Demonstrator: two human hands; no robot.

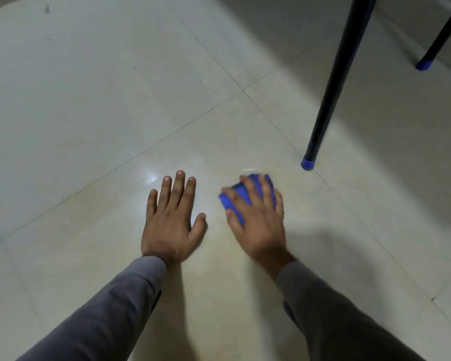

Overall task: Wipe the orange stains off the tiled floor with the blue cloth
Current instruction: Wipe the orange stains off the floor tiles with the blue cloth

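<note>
My right hand (258, 217) lies on top of the bunched blue cloth (233, 198) on the pale tiled floor (115, 113). Its fingers are spread over the cloth and curl round it; the hand is blurred. Blue cloth shows between the fingers and past the thumb. My left hand (171, 220) rests flat on the floor to the left of the cloth, fingers straight, holding nothing. A wet sheen lies on the tile just beyond both hands. No orange stain shows in this frame.
A black furniture leg (331, 82) with a blue foot cap (307, 162) stands to the right beyond my right hand. A second capped leg (425, 65) stands at the far right. Dark grout lines cross the floor diagonally.
</note>
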